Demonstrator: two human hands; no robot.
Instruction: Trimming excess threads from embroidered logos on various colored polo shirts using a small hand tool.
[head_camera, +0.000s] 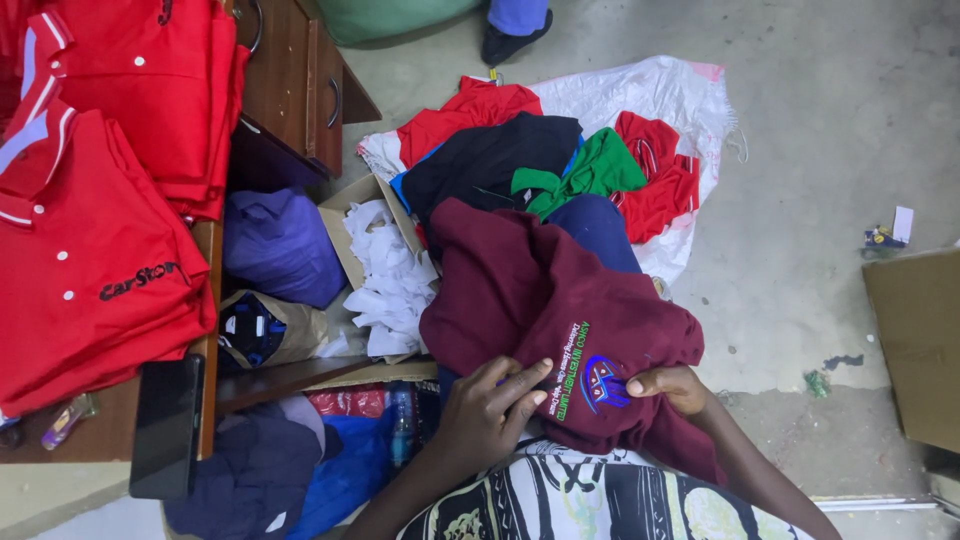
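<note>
The maroon shirt (545, 300) is lying across the person's lap, under both hands. The left hand (487, 412) is lying on it, fingers spread and flat; the right hand (672, 387) is pinching the fabric beside the embroidered logo (598, 381), its grip pressed together.

My left hand (487, 410) lies flat with fingers spread at lower centre; my right hand (668, 387) pinches, fingers curled.
</note>
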